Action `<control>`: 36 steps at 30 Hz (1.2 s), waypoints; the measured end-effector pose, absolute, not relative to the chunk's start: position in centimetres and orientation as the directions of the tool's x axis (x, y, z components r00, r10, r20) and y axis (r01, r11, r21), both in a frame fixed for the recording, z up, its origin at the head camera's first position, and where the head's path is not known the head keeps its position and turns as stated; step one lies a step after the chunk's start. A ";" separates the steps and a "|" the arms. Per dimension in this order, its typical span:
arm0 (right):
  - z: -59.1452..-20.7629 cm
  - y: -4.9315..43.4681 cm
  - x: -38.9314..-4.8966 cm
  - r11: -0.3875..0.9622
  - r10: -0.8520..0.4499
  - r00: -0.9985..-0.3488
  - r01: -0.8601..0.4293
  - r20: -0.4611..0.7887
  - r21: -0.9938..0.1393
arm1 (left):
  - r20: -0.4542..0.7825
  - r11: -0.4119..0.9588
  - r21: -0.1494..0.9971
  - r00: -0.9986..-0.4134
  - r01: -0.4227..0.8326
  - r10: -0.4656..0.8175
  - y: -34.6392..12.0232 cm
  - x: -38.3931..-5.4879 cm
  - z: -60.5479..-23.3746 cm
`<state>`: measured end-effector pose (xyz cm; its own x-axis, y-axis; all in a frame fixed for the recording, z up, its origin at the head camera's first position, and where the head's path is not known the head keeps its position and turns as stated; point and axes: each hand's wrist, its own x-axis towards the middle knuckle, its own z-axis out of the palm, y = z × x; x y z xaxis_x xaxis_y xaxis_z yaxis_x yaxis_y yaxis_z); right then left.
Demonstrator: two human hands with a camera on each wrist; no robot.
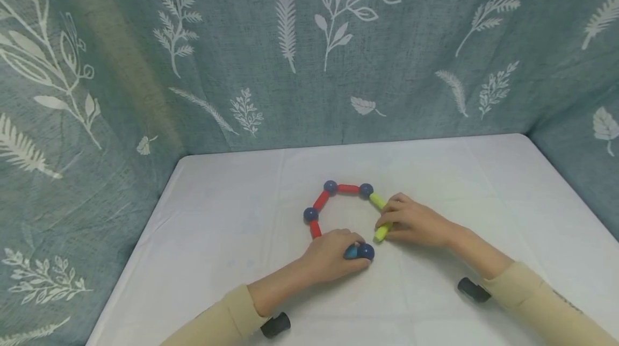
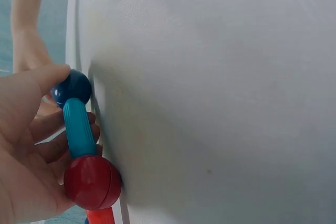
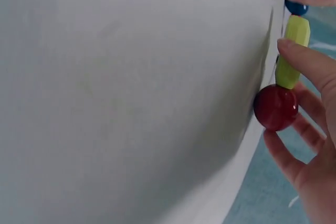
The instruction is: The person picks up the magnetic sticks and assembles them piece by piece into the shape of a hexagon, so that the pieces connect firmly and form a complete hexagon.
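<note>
On the white table, red toy rods (image 1: pixel 348 189) and dark blue balls (image 1: pixel 311 215) form a curved chain. My left hand (image 1: pixel 333 256) holds a light blue rod (image 2: pixel 80 127) at the chain's near end. Its thumb rests on a dark blue end ball (image 2: pixel 72 87), and a red ball (image 2: pixel 92 182) joins the rod's other end. My right hand (image 1: pixel 411 221) pinches a yellow-green rod (image 3: pixel 292 51) joined to a red ball (image 3: pixel 276 107), which the hand hides in the head view. Another yellow-green rod (image 1: pixel 378 201) runs from the far ball. A small gap separates the two ends.
The white tablecloth (image 1: pixel 232 217) spreads around the chain. A green-blue curtain with white leaf prints (image 1: pixel 300 104) hangs behind and at both sides. Dark cylindrical pieces (image 1: pixel 275 325) sit at both wrists below the sleeves.
</note>
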<state>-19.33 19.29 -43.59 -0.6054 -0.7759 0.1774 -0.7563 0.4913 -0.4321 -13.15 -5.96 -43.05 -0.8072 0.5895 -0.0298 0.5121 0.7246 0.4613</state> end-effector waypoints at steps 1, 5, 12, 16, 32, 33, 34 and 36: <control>-43.6 19.2 -19.2 0.486 -0.777 -0.603 -0.758 0.183 -0.435 | -0.030 0.724 0.464 -0.808 0.510 0.589 -5.9 -13.2 -43.1; -43.6 18.8 -18.7 0.441 -0.798 -0.566 -0.783 0.208 -0.439 | -0.032 0.718 0.482 -0.808 0.503 0.588 -5.6 -13.2 -43.1; -43.3 18.5 -18.5 0.431 -0.812 -0.549 -0.793 0.198 -0.430 | -0.048 0.702 0.521 -0.805 0.485 0.592 -5.6 -13.3 -42.9; -42.9 17.7 -18.9 0.557 -0.690 -0.703 -0.666 0.170 -0.495 | 0.047 0.692 0.549 -0.844 0.468 0.534 -6.6 -14.7 -42.1; -43.4 14.2 -23.5 0.855 -0.372 -0.924 -0.305 -0.087 -0.419 | -0.036 0.839 0.524 -0.981 0.146 0.193 -9.6 -21.3 -43.2; -43.4 14.3 -23.6 0.857 -0.365 -0.926 -0.296 -0.091 -0.422 | -0.037 0.837 0.529 -0.981 0.140 0.188 -9.5 -21.3 -43.2; -43.4 14.3 -23.7 0.858 -0.358 -0.929 -0.287 -0.097 -0.426 | -0.039 0.835 0.533 -0.982 0.134 0.182 -9.4 -21.3 -43.3; -43.4 14.4 -23.9 0.857 -0.349 -0.930 -0.268 -0.114 -0.441 | -0.041 0.832 0.540 -0.984 0.124 0.173 -9.2 -21.3 -43.2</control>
<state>-23.90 14.38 -43.35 -0.9301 -0.3492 -0.1140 -0.2677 0.8567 -0.4408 -21.28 -9.23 -43.22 -0.9840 0.1734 -0.0406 0.1245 0.8324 0.5400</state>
